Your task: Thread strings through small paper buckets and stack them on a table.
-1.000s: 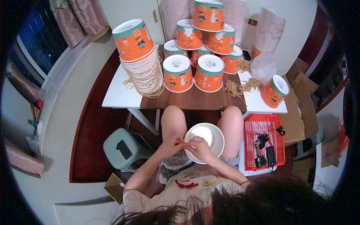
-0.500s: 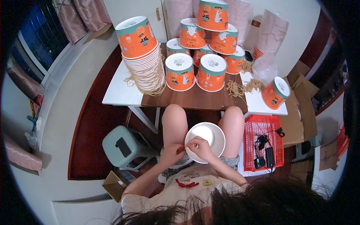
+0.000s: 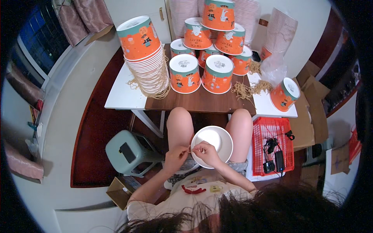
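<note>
A paper bucket [image 3: 219,136], white inside and open at the top, rests between my thighs. Over its left inner wall reaches my right hand [image 3: 206,153], its thumb and fingers pinched at the rim. Just outside that rim is my left hand [image 3: 177,158], fingers curled in a pinch close to the right fingertips. Something small and thin shows between the two hands, too small to make out. The bucket's outer side is mostly hidden from above.
Ahead, a table [image 3: 128,93] bears upturned orange buckets [image 3: 184,79] piled up, a tall nested stack [image 3: 143,50] draped with tan cords, and loose tan cords [image 3: 243,91]. A grey-green stool [image 3: 126,149] stands left. A red basket [image 3: 285,167] with black adapters is at right.
My left fingers have shifted slightly upward and loosened a little beside the rim. The right hand and the bucket stay almost in place.
</note>
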`<state>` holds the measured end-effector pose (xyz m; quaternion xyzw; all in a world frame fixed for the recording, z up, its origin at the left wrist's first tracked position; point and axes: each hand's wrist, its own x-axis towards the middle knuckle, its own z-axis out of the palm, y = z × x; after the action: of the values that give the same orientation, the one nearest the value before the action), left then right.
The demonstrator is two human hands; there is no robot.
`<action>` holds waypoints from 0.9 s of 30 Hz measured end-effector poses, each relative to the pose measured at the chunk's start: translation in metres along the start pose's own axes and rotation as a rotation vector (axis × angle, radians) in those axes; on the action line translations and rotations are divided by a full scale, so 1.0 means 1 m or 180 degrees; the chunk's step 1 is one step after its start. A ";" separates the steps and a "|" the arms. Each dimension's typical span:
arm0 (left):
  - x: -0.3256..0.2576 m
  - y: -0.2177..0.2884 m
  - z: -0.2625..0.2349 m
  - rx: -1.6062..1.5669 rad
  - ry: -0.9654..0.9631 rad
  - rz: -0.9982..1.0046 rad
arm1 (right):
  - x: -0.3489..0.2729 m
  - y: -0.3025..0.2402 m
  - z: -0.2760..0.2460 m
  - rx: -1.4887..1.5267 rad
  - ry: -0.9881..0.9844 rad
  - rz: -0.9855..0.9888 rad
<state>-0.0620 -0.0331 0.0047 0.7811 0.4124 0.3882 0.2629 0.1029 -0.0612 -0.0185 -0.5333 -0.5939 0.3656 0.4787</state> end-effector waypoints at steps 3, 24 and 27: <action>-0.002 -0.005 0.006 -0.0218 -0.0059 0.0141 | -0.001 0.000 -0.001 0.0030 0.0011 0.0012; 0.000 -0.004 0.013 -0.0021 -0.0102 0.0291 | 0.000 0.000 0.000 0.0089 -0.0039 0.0092; 0.000 -0.004 0.014 -0.0015 -0.0127 0.0174 | 0.000 -0.001 0.000 0.0106 -0.0014 0.0085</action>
<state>-0.0526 -0.0326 -0.0057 0.7991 0.3846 0.3805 0.2623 0.1030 -0.0615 -0.0170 -0.5323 -0.5817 0.3830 0.4813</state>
